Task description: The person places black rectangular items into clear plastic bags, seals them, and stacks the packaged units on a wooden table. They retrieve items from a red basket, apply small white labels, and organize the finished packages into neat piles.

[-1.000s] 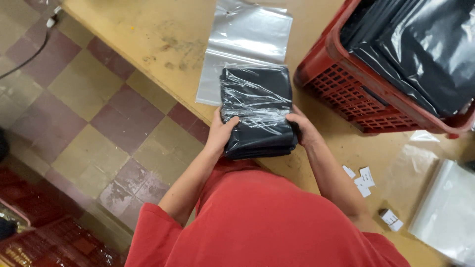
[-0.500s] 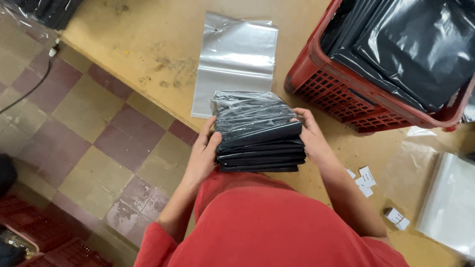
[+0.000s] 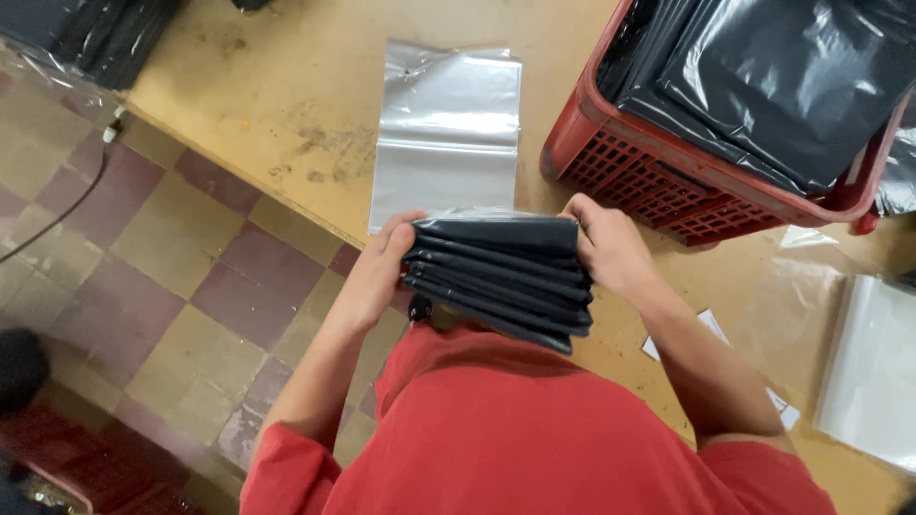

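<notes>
A stack of folded black plastic bags [image 3: 501,277] is tipped up on edge just above the table's front edge, its folded layers facing me. My left hand [image 3: 377,272] grips its left side and my right hand [image 3: 606,248] grips its right side. A clear plastic pouch [image 3: 444,124] lies flat on the wooden table [image 3: 267,105] just beyond the stack; its near end looks lifted over the stack's top.
A red plastic crate [image 3: 658,176] full of black bags stands at the right. Clear pouches [image 3: 873,367] and small white labels [image 3: 711,329] lie at the right front. A checkered tile floor [image 3: 143,267] is to the left, with a cable [image 3: 67,205] on it.
The stack lay flat on the table under my hands; I have since raised it and tipped it upright toward me. The view has shifted closer.
</notes>
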